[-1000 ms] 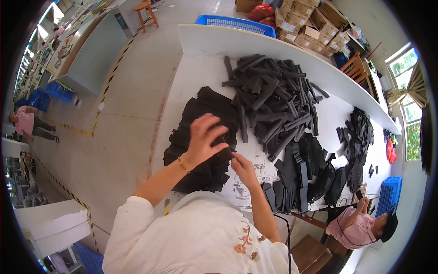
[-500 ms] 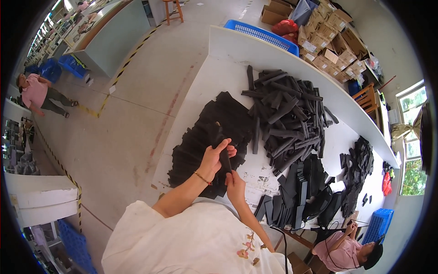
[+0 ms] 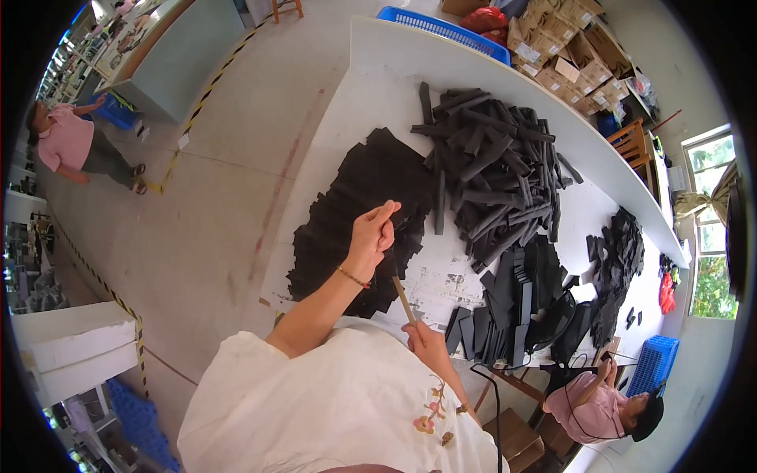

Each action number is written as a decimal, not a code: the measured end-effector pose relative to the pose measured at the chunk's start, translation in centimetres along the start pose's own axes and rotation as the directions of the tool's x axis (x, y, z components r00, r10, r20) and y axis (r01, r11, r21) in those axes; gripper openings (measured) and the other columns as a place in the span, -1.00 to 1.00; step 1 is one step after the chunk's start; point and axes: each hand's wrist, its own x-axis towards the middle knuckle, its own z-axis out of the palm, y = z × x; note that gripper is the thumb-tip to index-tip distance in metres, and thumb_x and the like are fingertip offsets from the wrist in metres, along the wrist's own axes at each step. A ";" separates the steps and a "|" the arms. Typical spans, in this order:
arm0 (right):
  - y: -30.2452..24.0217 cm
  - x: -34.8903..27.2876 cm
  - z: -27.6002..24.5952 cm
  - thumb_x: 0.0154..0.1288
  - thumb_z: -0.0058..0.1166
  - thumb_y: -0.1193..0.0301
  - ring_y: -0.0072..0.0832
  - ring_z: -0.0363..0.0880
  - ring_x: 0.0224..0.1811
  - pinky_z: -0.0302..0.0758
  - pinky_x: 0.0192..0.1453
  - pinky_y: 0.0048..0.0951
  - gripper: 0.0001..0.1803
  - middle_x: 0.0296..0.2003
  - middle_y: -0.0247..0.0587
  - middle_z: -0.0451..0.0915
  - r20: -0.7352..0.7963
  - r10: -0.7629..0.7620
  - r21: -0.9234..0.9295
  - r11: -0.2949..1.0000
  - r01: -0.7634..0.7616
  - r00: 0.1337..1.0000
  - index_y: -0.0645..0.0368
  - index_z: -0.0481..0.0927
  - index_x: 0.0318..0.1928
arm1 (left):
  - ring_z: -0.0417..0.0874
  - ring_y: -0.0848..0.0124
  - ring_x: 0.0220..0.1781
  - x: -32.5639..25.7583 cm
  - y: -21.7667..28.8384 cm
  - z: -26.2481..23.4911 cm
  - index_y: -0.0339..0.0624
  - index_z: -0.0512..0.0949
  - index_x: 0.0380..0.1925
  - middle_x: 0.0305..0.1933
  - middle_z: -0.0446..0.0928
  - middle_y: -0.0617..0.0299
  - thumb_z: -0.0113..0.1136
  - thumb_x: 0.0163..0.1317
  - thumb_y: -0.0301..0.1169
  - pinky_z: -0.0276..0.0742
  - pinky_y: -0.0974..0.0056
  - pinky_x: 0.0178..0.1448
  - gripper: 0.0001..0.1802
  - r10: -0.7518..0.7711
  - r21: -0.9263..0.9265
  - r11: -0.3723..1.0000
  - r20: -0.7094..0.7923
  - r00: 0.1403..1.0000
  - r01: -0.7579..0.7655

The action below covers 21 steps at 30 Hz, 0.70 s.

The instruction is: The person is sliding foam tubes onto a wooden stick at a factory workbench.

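Observation:
My left hand [image 3: 371, 240] is closed in a pinch above a spread of black fabric strips [image 3: 347, 197] on the white table. Any dark piece in its fingers blends into the black behind, so I cannot make it out. Close to my body, my right hand [image 3: 428, 343] grips a thin light-brown stick [image 3: 404, 299]. The stick points up and away toward the strips, its far tip ending at the dark material. Right of the strips lies a heap of black fabric tubes [image 3: 493, 169].
Flat black pieces [image 3: 505, 303] and black bags [image 3: 552, 323] lie on the right, with another dark pile [image 3: 617, 260] beyond. A low partition [image 3: 473, 79] edges the table; a blue basket [image 3: 449, 33] stands behind it. A seated co-worker [image 3: 595, 402] is at right, another person [image 3: 75, 146] at left.
The black tube between my hands no longer shows clearly. My left hand has risen and moved apart from my right, which is now lower with the stick's length exposed. The view has shifted slightly.

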 end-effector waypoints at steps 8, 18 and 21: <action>0.9 2.5 0.9 0.42 -0.13 0.37 -0.45 0.40 -0.66 0.33 -0.52 -0.42 -0.76 -0.69 -0.21 0.44 -0.124 -0.044 0.111 0.992 0.058 0.991 0.26 0.54 -0.25 | 0.56 0.31 -0.58 -3.7 -2.8 1.0 -0.27 0.42 -0.06 -0.48 0.54 0.12 0.09 0.31 -0.03 0.49 0.27 -0.52 -0.52 -0.137 0.090 0.987 0.037 0.990 0.133; -0.1 -1.1 0.4 0.42 -0.12 0.35 -0.53 0.40 -0.66 0.30 -0.54 -0.45 -0.75 -0.71 -0.23 0.42 -0.021 0.046 0.031 0.998 -0.045 0.999 0.25 0.54 -0.30 | 0.20 0.66 -0.77 -0.8 -1.8 0.5 -0.24 0.51 -0.23 -0.72 0.24 0.43 0.18 0.29 -0.18 0.09 0.49 -0.69 -0.69 0.025 -0.054 0.998 -0.044 0.999 -0.028; -0.2 -0.3 0.1 0.42 -0.14 0.34 -0.58 0.37 -0.66 0.28 -0.54 -0.48 -0.74 -0.71 -0.28 0.41 -0.041 0.060 0.141 0.988 -0.054 0.997 0.25 0.54 -0.31 | 0.25 0.57 -0.76 -1.7 -0.8 3.8 -0.22 0.49 -0.14 -0.72 0.27 0.38 0.17 0.27 -0.08 0.19 0.43 -0.65 -0.59 -0.020 -0.104 0.995 -0.130 0.991 0.007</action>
